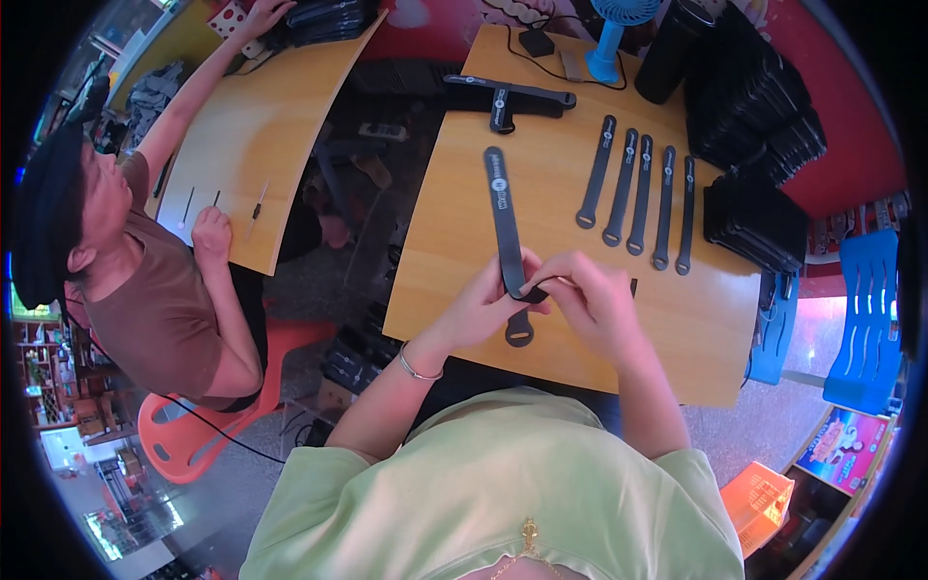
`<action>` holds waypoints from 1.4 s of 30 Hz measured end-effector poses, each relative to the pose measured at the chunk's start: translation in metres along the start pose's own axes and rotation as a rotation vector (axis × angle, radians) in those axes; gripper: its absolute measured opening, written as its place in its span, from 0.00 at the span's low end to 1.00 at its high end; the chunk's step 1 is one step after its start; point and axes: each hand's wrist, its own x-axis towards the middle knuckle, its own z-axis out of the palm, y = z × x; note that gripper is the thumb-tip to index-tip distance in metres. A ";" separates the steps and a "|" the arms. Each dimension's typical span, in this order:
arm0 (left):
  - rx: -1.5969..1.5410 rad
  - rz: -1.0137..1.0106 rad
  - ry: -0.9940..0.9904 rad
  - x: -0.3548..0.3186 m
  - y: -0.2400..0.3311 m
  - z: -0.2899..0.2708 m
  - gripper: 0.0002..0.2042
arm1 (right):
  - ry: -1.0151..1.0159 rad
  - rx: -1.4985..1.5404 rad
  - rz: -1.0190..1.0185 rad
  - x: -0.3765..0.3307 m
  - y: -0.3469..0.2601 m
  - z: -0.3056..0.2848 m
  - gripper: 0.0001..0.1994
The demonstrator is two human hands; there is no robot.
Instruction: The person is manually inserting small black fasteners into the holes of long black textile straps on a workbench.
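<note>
Left hand [485, 305] and right hand [597, 298] pinch 1 strap [506, 227] just above its slotted end [519, 323]; it looks light and bendy, best held there.

Appeared near the middle of the frame as one long, flat, dark grey strap [507, 232], held lengthwise up and down the view. Began above centre at a rounded end, with pale lettering and a small pale emblem along the upper stretch. Ran almost straight downward, leaning slightly, with the top toward the left of the frame. Was crossed low down by a darker band [530, 291], curving off rightward; could not be identified as a fold or a separate piece, being partly covered. Finished just below centre in a rounded tab [519, 329], pierced crosswise by a slot.
</note>
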 end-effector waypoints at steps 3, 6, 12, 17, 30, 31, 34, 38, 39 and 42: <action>-0.145 -0.117 0.059 0.003 0.010 0.005 0.11 | 0.044 0.081 -0.001 -0.004 0.006 0.006 0.09; -0.332 -0.219 0.162 0.003 0.001 0.001 0.09 | -0.017 -0.081 0.054 0.001 -0.006 0.002 0.14; -0.368 -0.286 0.172 0.006 0.016 0.011 0.08 | 0.091 -0.213 -0.197 -0.002 0.016 0.013 0.16; -0.302 -0.383 0.037 0.001 0.020 0.007 0.07 | 0.203 0.209 0.185 0.006 0.022 -0.003 0.09; -0.310 -0.443 -0.284 -0.038 0.030 -0.037 0.05 | 0.682 0.277 0.238 0.067 0.035 -0.093 0.07; -0.323 -0.425 -0.302 -0.038 0.033 -0.037 0.05 | 0.708 0.365 0.218 0.070 0.036 -0.096 0.07; -0.273 -0.458 -0.367 -0.040 0.042 -0.045 0.06 | 0.763 0.484 0.213 0.081 0.041 -0.111 0.08; -0.323 -0.542 -0.377 -0.062 0.027 -0.073 0.05 | 1.062 0.414 0.042 0.086 0.033 -0.144 0.08; -0.342 -0.537 -0.261 -0.066 0.025 -0.076 0.07 | 1.008 0.328 0.043 0.087 0.032 -0.144 0.08; -0.444 -0.463 -0.085 -0.065 0.022 -0.075 0.11 | 0.930 0.013 0.057 0.107 0.048 -0.126 0.08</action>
